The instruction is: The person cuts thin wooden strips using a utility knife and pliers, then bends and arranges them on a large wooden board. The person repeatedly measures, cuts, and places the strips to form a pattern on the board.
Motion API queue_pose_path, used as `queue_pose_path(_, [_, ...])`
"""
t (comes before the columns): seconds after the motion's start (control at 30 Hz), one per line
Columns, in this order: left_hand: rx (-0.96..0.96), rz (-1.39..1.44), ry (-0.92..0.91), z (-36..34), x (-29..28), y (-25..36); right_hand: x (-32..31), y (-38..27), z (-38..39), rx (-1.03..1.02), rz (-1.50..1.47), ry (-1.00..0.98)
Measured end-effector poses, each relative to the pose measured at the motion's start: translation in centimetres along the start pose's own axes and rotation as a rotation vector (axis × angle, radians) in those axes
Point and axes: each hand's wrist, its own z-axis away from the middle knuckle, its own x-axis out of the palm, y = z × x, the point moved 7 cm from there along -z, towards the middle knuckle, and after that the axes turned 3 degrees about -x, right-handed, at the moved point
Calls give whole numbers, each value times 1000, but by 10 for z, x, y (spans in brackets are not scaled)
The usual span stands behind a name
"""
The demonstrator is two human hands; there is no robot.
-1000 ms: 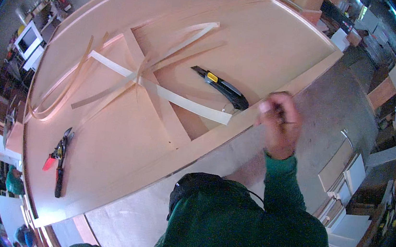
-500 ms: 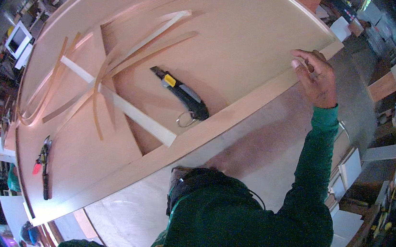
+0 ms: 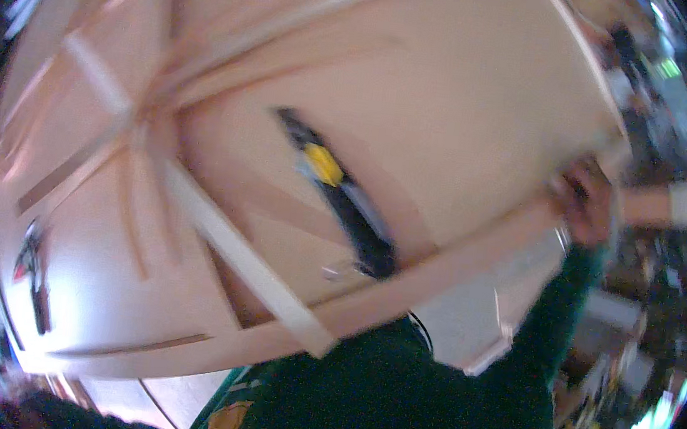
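Note:
My right hand (image 3: 586, 202) is at the right end of the pale wooden edge strip (image 3: 464, 261) that borders a large round-edged wooden panel (image 3: 489, 104). Motion smears its fingers; they look bent, but whether they grip the strip does not show. A dark sleeve (image 3: 104, 425) of my left arm runs to the lower left, where no hand can be made out. A black utility knife (image 3: 352, 215) with a yellow slider and a ring at its end lies on the panel, left of my right hand.
Several thin wooden strips (image 3: 231, 245) lie crossed over the panel's left half, one poking past its near edge. Pliers-like cutters (image 3: 35, 283) with a red part rest at the far left. Beyond the panel's right side is blurred workshop clutter (image 3: 647, 272).
The whole view has shifted and blurred. The panel and knife look larger and nearer, and the panel's near edge sits closer to my body. My right hand appears lower and farther right.

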Motion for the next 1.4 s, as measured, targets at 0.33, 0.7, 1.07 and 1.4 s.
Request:
queue_pose_path(0.33, [34, -75, 244, -14, -97, 74, -17, 78, -73, 119, -177, 126])
queue_pose_path(0.7, [552, -21, 454, 110, -250, 221, 5, 36, -264, -438, 98, 201])
queue_pose_path(1.07, [115, -869, 1020, 298, -452, 266, 51, -130, -320, -676, -255, -41])
queue_pose_path(1.4, [289, -1747, 668, 277, -412, 261, 93, -167, -331, -783, -288, -106])
